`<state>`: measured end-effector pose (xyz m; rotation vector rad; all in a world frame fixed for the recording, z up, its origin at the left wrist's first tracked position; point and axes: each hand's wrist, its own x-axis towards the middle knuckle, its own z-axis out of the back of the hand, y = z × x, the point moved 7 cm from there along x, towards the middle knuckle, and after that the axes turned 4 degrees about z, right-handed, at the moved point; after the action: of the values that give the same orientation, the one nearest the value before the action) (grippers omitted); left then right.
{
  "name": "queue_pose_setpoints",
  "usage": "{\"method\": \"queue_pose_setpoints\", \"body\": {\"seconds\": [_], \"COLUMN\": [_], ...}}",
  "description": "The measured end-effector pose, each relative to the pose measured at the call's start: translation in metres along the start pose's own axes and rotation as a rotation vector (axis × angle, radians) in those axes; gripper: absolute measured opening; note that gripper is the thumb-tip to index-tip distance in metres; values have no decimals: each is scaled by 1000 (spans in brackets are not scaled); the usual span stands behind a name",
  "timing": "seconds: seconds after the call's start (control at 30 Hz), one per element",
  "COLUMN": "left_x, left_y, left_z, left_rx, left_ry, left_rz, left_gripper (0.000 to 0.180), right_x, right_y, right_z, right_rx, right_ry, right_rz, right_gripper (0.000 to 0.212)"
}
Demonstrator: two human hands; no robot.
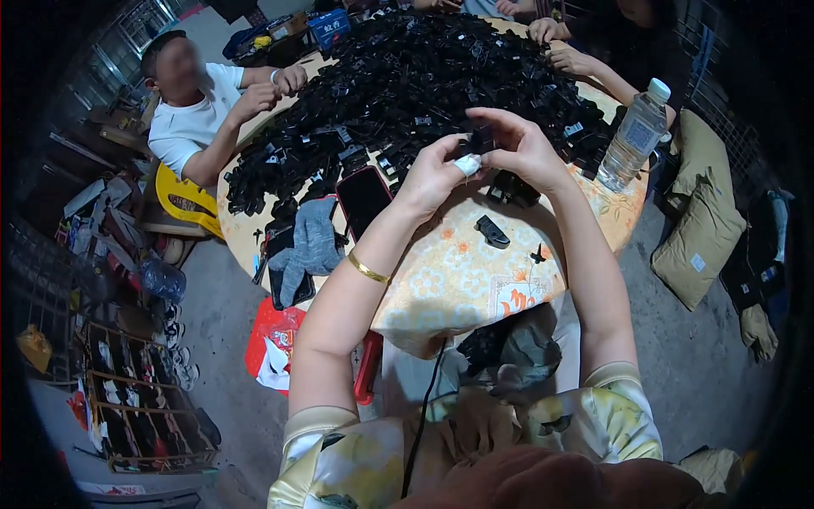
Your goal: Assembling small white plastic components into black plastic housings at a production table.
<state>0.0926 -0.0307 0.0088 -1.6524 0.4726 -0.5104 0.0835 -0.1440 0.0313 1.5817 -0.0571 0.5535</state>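
Observation:
My left hand (431,180) and my right hand (524,157) meet over the near half of a round table. A small black plastic part (482,138) is pinched between them; its exact kind is hard to make out. White wrapping (467,165) covers a digit of my left hand. My right index finger arches over the part. Just beyond my hands spreads a big heap of black plastic parts (407,85). Under my right wrist sits a dark part (513,188). Closer to me, a black clip-like piece (492,232) and a tiny black piece (538,253) lie on the flowered tablecloth (432,288).
Left of my forearm are a phone (365,202) and a grey glove (314,242). A clear bottle (634,136) stands at the right edge. A person in white (199,119) sits at the left; other people's hands (572,59) work at the far side. Stuffed sacks (699,220) rest at right.

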Motion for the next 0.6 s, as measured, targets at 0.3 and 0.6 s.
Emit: {"method": "queue_pose_setpoints", "body": {"seconds": [0.3,0.6], "left_x": [5,5], "left_y": [3,1], "left_z": [11,28], "left_rx": [-13,-174], "left_ry": [-129,-243], "left_rz": [-48,-118], "left_gripper": [35,32], "right_x": [-2,-2], "right_y": [2,-3], "right_z": [11,-4], "right_rx": [10,-217], "right_ry": [-349,-280], "right_rz": [200,166], "right_gripper": [37,34]}}
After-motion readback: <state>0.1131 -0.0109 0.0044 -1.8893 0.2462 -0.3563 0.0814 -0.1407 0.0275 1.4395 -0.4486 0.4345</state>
